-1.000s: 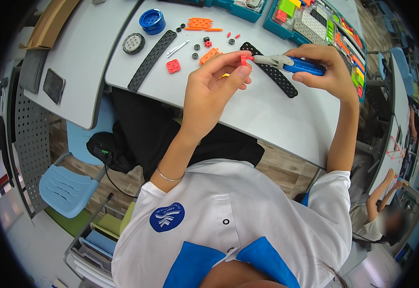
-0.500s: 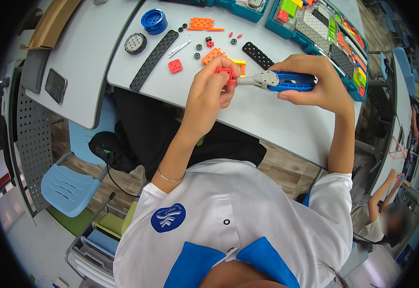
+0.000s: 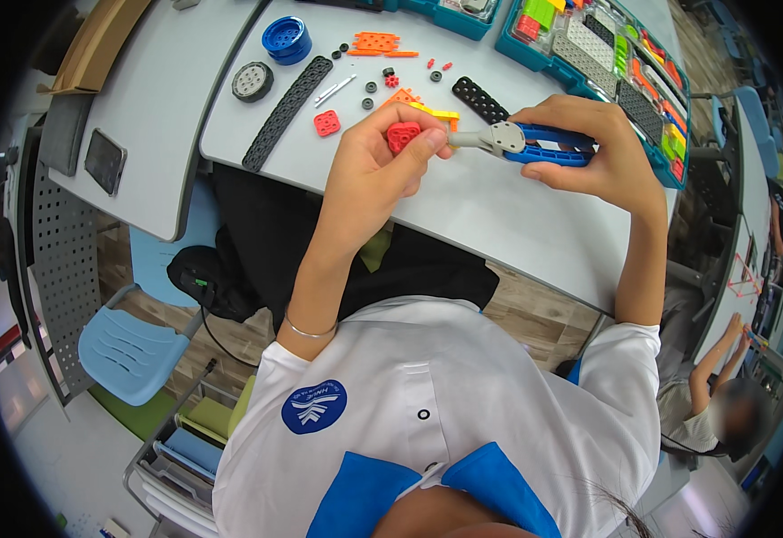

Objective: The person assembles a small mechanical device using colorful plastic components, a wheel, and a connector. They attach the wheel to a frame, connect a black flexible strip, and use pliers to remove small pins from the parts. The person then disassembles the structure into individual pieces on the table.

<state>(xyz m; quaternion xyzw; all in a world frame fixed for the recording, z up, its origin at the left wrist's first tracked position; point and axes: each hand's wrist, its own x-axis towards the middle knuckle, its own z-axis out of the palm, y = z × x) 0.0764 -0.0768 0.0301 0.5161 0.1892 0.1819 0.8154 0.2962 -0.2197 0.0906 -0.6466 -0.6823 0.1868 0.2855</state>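
Above the table's near edge, my left hand point(image 3: 382, 157) pinches a red plastic building piece point(image 3: 402, 136) between thumb and fingers. My right hand point(image 3: 589, 148) is wrapped round the blue handles of a pair of grey-nosed pliers point(image 3: 506, 140). The pliers' tip points left and meets my left fingertips; whether the jaws grip anything there is hidden. Just beyond my hands lie a yellow piece point(image 3: 443, 116) and an orange piece point(image 3: 400, 97), both partly covered. A black perforated strip point(image 3: 479, 99) lies behind the pliers.
Left on the table point(image 3: 499, 224) are a long dark perforated beam point(image 3: 287, 114), a blue wheel rim point(image 3: 286, 40), a grey wheel point(image 3: 252, 82) and a red square plate point(image 3: 326, 123). A teal parts case point(image 3: 593, 76) stands at the far right. A phone point(image 3: 104, 160) rests on the neighbouring table.
My left hand has shifted slightly left and turned, bringing the red piece's face into view. The pliers have moved a little to the right with my right hand.
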